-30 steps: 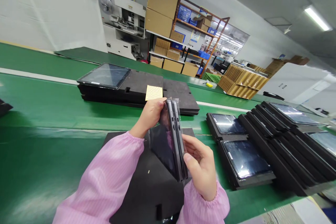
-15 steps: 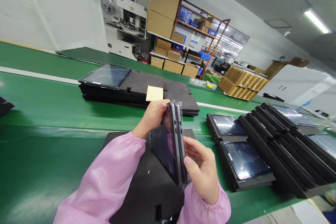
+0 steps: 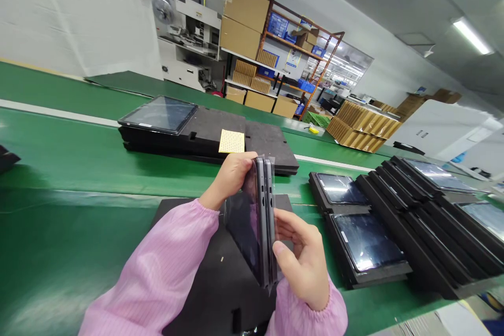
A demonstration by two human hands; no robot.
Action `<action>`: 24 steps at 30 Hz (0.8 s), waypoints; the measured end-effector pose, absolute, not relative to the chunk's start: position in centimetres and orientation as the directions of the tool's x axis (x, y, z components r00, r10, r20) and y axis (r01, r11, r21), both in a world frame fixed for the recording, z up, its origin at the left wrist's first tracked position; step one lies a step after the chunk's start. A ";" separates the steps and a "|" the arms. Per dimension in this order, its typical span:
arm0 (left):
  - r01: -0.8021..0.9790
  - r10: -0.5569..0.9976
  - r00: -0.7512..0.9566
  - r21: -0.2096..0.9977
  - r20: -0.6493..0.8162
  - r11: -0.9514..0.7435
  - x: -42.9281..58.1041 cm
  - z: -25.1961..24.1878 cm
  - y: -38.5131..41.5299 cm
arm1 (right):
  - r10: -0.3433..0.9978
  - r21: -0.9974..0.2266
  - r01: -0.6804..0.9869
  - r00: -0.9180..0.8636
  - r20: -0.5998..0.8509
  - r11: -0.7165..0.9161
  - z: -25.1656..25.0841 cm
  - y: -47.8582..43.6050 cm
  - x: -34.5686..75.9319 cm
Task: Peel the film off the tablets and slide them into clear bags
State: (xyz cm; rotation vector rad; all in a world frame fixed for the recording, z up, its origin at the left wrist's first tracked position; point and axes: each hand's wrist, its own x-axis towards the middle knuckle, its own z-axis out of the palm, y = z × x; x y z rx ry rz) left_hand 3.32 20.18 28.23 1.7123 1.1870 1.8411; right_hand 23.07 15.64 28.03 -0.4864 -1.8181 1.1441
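Note:
Two tablets [image 3: 264,220] stand on edge, face to face or back to back, wrapped in clear film. Their ports and dark side edges face me. My left hand [image 3: 234,173] grips them at the upper far corner, thumb over the top. My right hand [image 3: 301,257] holds them from the right near the lower end, thumb on the edge and fingers partly hidden behind. Beneath them lies a black foam tray [image 3: 212,294] on the green bench. Just beyond my left hand, a yellow dotted sticker sheet [image 3: 232,141] rests on black foam trays [image 3: 271,144].
Another tablet [image 3: 159,113] lies on the foam stack at the far left. On the right, several tablets sit in stacked black foam trays [image 3: 370,241]. The green bench [image 3: 79,236] runs across, with cardboard dividers [image 3: 362,123] at its far side and a shelf rack [image 3: 299,37] behind.
The tablets have tilted slightly more upright and dropped a little at the near end. Both hands keep their hold; my right hand has shifted marginally left along the edge.

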 end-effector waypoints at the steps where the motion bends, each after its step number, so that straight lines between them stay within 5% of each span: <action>1: 0.265 0.743 -0.196 0.764 0.640 -0.588 3.4 28.2 20.2 | 0.707 -0.859 -0.130 -0.514 0.486 0.496 28.1 15.6 23.1; 18: 0.253 0.750 -0.158 0.760 0.643 -0.598 3.8 28.4 19.8 | 0.688 -0.844 -0.160 -0.512 0.514 0.512 28.3 15.3 23.4; 24: 0.401 0.725 -0.250 0.750 0.642 -0.526 3.4 28.4 20.0 | 0.727 -0.863 -0.122 -0.488 0.483 0.491 27.9 16.4 23.4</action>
